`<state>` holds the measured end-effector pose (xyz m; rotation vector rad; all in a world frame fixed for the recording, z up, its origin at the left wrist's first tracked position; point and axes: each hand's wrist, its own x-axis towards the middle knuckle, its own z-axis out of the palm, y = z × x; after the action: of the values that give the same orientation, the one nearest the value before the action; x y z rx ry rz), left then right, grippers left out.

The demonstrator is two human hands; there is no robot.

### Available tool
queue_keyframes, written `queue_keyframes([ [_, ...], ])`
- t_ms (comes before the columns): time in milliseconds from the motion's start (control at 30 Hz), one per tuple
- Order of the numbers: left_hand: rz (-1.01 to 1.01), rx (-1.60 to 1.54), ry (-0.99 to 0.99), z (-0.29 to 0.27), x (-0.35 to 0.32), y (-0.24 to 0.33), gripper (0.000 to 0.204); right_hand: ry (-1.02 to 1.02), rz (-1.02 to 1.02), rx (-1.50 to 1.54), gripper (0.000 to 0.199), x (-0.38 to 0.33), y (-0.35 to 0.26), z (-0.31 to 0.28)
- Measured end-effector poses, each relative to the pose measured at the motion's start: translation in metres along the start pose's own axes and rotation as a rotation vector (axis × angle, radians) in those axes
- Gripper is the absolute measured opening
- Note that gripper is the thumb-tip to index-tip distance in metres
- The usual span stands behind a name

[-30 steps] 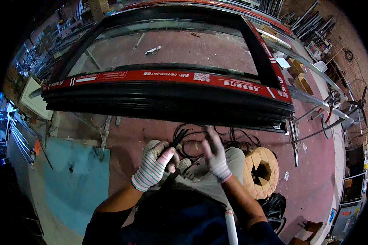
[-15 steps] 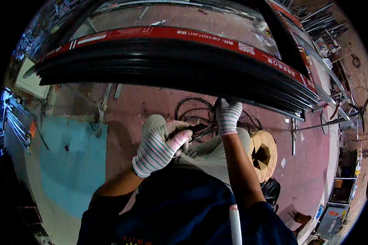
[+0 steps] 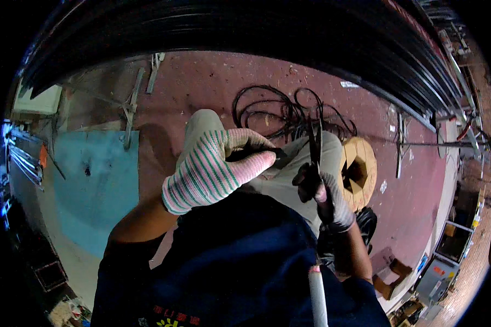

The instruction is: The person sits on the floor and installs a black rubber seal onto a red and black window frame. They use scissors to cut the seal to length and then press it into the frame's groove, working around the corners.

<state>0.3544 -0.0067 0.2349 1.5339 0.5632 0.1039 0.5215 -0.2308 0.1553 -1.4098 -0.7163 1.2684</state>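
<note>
My left hand [image 3: 218,166], in a white glove with green and pink stripes, is closed in front of my lap. Thumb and fingers pinch a small dark piece [image 3: 279,153] whose far end pokes out; the rest is hidden. My right hand [image 3: 327,199], its glove dark on the finger side, is wrapped round a pair of dark scissors [image 3: 314,143]. The blades point away from me, slightly apart, over my right thigh. Past my knees lies a loose tangle of black cord [image 3: 264,90].
A stack of long black frame profiles [image 3: 229,30] spans the far side, on metal stand legs [image 3: 130,117]. A tan roll with a hollow core [image 3: 360,188] sits beside my right knee. A blue sheet [image 3: 101,191] covers floor at left. A white stick [image 3: 317,297] juts up low in view.
My right hand has drawn back from the profiles' edge toward me, and scissors now show upright in it. My left hand stays pinched on the dark piece. The view has tipped toward my lap.
</note>
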Motion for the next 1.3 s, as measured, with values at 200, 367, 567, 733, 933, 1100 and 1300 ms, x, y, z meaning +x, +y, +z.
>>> queue_keyframes([
  [200,-0.110,0.038,-0.099,0.010,0.009,0.010,0.018,-0.118,0.047,-0.299,0.082,-0.027,-0.020,-0.013],
  [367,-0.146,0.051,-0.145,0.014,0.013,0.010,0.017,-0.181,0.074,-0.498,0.079,-0.034,-0.023,-0.021],
  [567,-0.178,0.022,-0.162,0.012,0.010,0.009,0.019,-0.275,0.113,-0.493,0.065,-0.033,-0.036,-0.022],
  [733,-0.206,0.021,-0.176,0.010,0.009,0.007,0.019,-0.286,0.074,-0.456,0.058,-0.034,-0.038,-0.019],
  [933,-0.219,-0.003,-0.194,0.008,0.007,0.007,0.018,-0.281,0.147,-0.400,0.057,-0.035,-0.044,-0.013],
  [1100,-0.209,-0.018,-0.202,0.006,0.004,0.006,0.019,-0.305,0.160,-0.376,0.053,-0.036,-0.047,-0.010],
  [1300,-0.173,-0.024,-0.218,0.005,0.001,0.008,0.019,-0.335,0.218,-0.452,0.054,-0.037,-0.049,-0.006],
])
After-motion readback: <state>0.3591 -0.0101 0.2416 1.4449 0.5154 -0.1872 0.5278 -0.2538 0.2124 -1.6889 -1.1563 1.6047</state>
